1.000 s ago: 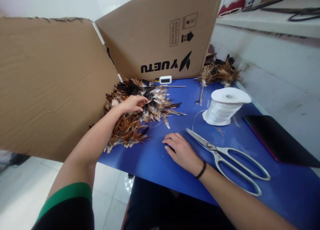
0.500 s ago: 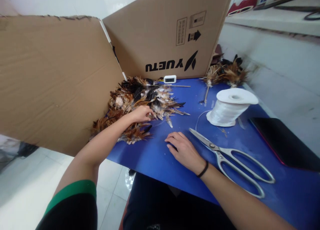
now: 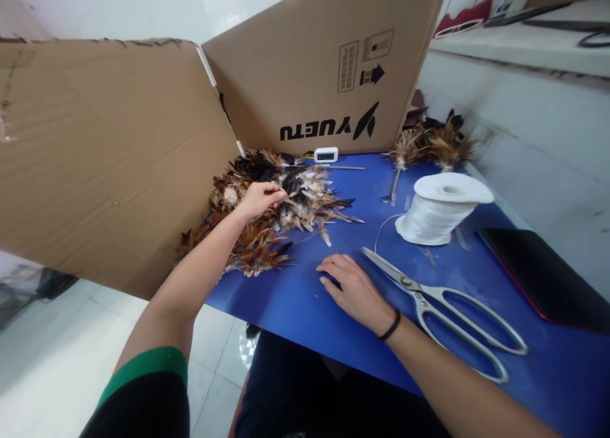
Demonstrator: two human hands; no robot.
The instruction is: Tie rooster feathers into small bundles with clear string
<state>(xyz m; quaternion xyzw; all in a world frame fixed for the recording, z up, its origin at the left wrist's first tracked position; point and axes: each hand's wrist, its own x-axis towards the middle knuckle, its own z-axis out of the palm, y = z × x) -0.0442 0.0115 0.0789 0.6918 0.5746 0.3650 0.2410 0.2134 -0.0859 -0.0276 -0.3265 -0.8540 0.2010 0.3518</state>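
Note:
Over a heap of brown, black and pale feathers (image 3: 305, 203), my left hand (image 3: 260, 199) is closed in a pinch. Whatever lies between its fingertips blends with the feathers beneath and cannot be made out. A second bunch of reddish-brown feathers (image 3: 252, 250) spreads below that wrist. My right hand (image 3: 352, 288) rests palm down on the blue tabletop (image 3: 286, 298), fingers loosely bent and apart, holding nothing. Just to its right lie large metal scissors (image 3: 410, 285), blades slightly parted. A white spool of ribbon or cord (image 3: 436, 215) stands behind them, a thin strand trailing left.
Cardboard panels (image 3: 119, 152) wall the left and back (image 3: 305, 75). A small white digital display (image 3: 326, 155) and a thin stick (image 3: 347, 168) are near the back panel. More feather bunches (image 3: 438, 142) sit at the back right. A dark tablet-like device (image 3: 543, 273) lies at right.
My left hand has moved up and slightly left over the feather heap, its fingers now pinched. My right hand stays on the tabletop. The whole view has shifted slightly.

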